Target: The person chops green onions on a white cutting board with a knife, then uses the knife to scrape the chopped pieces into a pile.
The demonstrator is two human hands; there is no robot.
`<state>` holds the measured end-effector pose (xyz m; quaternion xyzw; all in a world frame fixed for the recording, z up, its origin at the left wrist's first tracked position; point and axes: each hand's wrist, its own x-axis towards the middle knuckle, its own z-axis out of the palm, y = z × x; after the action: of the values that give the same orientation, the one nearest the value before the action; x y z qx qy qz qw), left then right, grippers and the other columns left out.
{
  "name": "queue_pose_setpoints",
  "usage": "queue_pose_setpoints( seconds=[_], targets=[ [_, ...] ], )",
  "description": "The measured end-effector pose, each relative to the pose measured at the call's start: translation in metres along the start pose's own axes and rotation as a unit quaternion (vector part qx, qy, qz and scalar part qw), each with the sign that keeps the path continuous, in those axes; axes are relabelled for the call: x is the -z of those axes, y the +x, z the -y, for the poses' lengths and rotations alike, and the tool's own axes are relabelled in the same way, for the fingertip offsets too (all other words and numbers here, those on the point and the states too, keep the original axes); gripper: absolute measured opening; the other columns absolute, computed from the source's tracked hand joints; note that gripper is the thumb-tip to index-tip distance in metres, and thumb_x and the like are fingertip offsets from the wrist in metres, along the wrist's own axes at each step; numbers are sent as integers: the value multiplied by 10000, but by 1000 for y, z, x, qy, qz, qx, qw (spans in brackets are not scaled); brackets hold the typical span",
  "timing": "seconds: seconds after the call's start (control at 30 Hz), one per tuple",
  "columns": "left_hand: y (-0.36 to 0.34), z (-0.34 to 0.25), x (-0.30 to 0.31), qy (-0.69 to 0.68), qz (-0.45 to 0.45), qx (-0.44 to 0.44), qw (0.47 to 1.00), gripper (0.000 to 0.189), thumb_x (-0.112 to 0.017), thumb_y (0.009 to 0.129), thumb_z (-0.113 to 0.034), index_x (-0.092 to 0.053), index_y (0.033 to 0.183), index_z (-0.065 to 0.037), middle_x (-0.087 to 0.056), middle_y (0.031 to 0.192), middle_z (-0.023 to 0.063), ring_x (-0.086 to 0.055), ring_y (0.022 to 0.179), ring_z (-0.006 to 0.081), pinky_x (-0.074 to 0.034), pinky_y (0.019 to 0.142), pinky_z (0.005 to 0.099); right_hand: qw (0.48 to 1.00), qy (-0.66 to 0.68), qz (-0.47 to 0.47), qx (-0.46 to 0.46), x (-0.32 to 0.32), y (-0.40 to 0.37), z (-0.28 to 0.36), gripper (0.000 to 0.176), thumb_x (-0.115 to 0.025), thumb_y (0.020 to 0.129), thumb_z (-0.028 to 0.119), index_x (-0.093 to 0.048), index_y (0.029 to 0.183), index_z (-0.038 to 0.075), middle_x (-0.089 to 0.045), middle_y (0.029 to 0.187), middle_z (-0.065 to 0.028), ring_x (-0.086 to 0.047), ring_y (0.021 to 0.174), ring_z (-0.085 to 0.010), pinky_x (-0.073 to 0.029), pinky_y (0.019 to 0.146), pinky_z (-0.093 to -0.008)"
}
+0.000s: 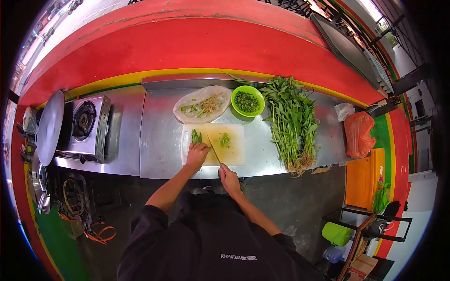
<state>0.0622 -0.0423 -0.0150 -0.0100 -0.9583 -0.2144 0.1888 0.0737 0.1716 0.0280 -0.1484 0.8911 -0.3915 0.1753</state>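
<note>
On the white cutting board (238,158), my left hand (198,153) is closed round a small bunch of green stalks (196,136) whose tips point away from me. My right hand (228,179) grips a kitchen knife (214,151) by its handle. The blade slants up and left across the board, just right of my left hand and apart from the stalks' tips. A small heap of chopped green pieces (225,140) lies on the board right of the blade. The lower ends of the stalks are hidden under my fingers.
Behind the board are a clear plastic bag (220,92) of trimmings and a lime-green bowl (258,111) of chopped greens. Leafy greens with roots (293,124) lie to the right, beside an orange-red plastic bag (359,135). A gas stove (96,138) stands left on the steel counter (159,159).
</note>
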Motion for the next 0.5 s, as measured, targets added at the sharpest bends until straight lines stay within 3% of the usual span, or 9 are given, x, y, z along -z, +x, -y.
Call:
queue_pose_setpoints(
  seconds=[0.1, 0.2, 0.27, 0.5],
  targets=[
    [-1, 1, 2, 38, 16, -27, 999, 184, -648, 840, -122, -768, 978, -139, -668, 954, -13, -627, 967, 177, -414, 905, 403, 1000, 8, 0, -1, -1, 0, -3, 337, -578, 1022, 263, -643, 1271, 45, -689, 870, -295, -689, 850, -478, -546, 725, -516],
    [3, 1, 4, 61, 33, -52, 996, 213, -628, 830, -109, -757, 997, -137, -660, 969, -12, -622, 967, 176, -421, 922, 413, 1000, -21, -4, 21, -5, 3, -6, 335, -548, 1033, 307, -611, 1287, 98, -694, 834, -277, -677, 787, -490, -527, 695, -586],
    [2, 0, 5, 68, 45, -67, 994, 221, -622, 831, -107, -752, 1008, -137, -656, 978, -11, -621, 966, 177, -423, 932, 417, 998, -63, 5, 2, -5, 7, -1, 333, -573, 1023, 255, -641, 1268, 39, -694, 880, -288, -690, 839, -477, -546, 712, -520],
    [1, 7, 7, 64, 29, -67, 995, 243, -624, 823, -118, -751, 1026, -151, -653, 981, -20, -617, 978, 171, -422, 946, 415, 999, 32, -16, 14, -1, 9, 1, 335, -553, 1033, 256, -642, 1274, 40, -683, 795, -254, -708, 734, -412, -520, 643, -473]
  ],
)
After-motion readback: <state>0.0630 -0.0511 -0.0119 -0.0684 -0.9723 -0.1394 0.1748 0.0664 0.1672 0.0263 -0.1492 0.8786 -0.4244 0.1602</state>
